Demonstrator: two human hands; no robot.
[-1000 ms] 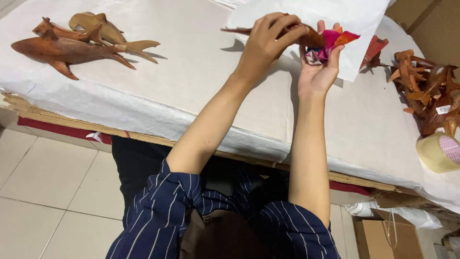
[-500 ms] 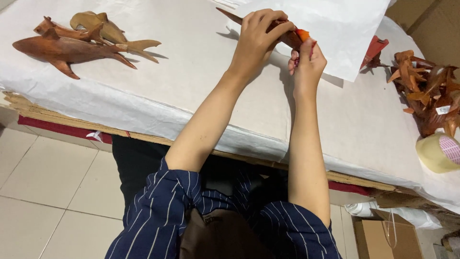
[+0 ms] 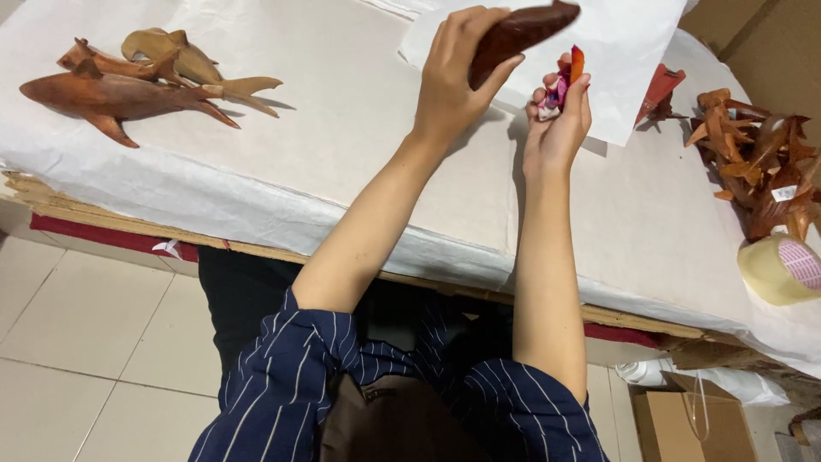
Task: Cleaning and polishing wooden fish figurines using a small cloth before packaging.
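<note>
The left hand [image 3: 449,73] is clenched around a dark reddish-brown wooden carving [image 3: 517,34], fingers wrapped over its lower end so that the rounded upper end sticks out above the knuckles, lifted over the white sheet of paper [image 3: 633,51]. Just to the right of the carving, the right hand [image 3: 560,120] grips a small crumpled wad of pink and orange material [image 3: 560,81] between fingertips and thumb (what the wad is made of cannot be told); the two hands are close together but do not appear to touch.

The white sheet of paper lies on the paper-covered table [image 3: 342,128], and both hands are held above its near edge. Past the sheet's right edge a small red-brown carved piece [image 3: 660,90] peeks out from under it. Further right of the sheet sits a heap of small reddish wooden carvings [image 3: 761,162], and nearer the table's front edge beyond that heap stands a roll of tape [image 3: 782,269].

Well to the left of the sheet, three wooden sharks lie together: a long red-brown shark [image 3: 115,98] in front, a smaller reddish one [image 3: 107,62] behind it, and a pale tan one [image 3: 192,68] beside them. Below the table's right end stands a cardboard box [image 3: 693,423] on the tiled floor [image 3: 77,342].
</note>
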